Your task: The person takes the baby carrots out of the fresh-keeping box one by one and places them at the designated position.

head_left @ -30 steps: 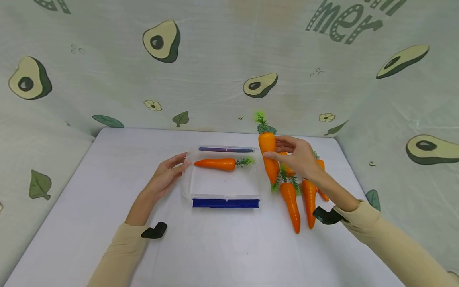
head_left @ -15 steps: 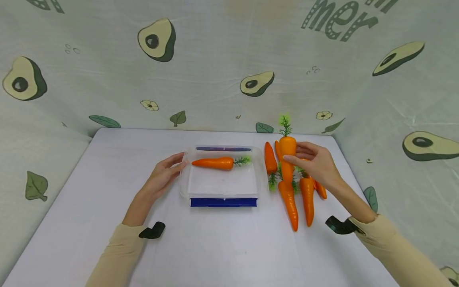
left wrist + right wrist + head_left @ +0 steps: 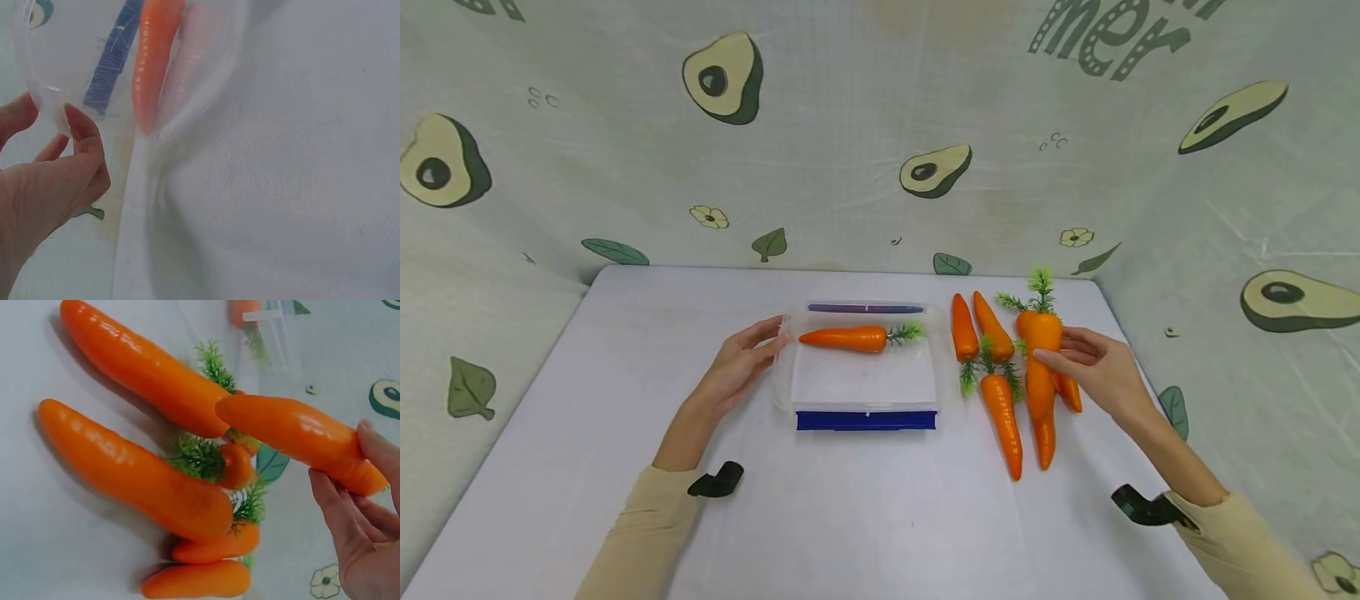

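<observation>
My left hand (image 3: 733,371) pinches the left rim of a clear plastic box (image 3: 861,379) with blue clips; the left wrist view shows thumb and fingers at the box's corner. One orange carrot (image 3: 842,338) with green fronds lies inside it, tip to the left. Between thumb and fingers my right hand (image 3: 1101,371) holds another carrot (image 3: 294,431), fronds up and tip down in the head view. That carrot overlaps a carrot (image 3: 1044,446) lying on the table beneath it. In the right wrist view it is above the table, over the group.
Several more carrots lie right of the box: two at the back (image 3: 964,329), one in front (image 3: 1002,425), and others (image 3: 1070,393) partly hidden behind the right hand's carrot. All rest on a white table (image 3: 865,517), before a cloth backdrop with avocado prints.
My right hand has carried its carrot rightward and lower, from beside the box's right edge to over the right-hand carrots. The left hand keeps its grip on the box.
</observation>
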Motion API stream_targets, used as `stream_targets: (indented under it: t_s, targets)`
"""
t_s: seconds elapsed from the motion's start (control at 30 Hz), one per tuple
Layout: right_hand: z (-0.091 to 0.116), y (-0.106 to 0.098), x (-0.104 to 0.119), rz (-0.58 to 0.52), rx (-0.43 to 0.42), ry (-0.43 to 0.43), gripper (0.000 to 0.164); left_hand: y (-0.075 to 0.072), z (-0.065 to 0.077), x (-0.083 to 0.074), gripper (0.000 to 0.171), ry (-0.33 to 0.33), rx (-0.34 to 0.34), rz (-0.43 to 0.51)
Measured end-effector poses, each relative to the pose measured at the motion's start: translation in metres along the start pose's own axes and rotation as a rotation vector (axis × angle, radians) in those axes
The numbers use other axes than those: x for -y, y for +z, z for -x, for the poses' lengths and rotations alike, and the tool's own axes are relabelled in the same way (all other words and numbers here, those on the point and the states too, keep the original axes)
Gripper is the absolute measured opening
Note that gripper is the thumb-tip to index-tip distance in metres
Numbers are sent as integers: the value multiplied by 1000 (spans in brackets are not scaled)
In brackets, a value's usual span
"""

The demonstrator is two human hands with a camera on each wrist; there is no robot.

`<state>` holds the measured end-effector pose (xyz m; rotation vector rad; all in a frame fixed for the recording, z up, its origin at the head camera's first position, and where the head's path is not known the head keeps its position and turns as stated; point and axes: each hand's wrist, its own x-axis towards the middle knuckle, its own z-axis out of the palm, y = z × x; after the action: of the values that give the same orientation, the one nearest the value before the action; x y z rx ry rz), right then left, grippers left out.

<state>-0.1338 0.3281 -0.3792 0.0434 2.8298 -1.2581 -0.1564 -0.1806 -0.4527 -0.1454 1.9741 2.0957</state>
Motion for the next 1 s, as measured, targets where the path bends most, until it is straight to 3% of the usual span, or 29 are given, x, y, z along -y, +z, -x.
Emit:
stream_targets:
  t_s: [0.57,1.0]
  targets:
    - [38,-6,-59,107,56,151,86,-1,2,-3,61,4,11,4]
    - [51,2,-93,60,156,332,98,0,1,-3,63,-13,14,-5]
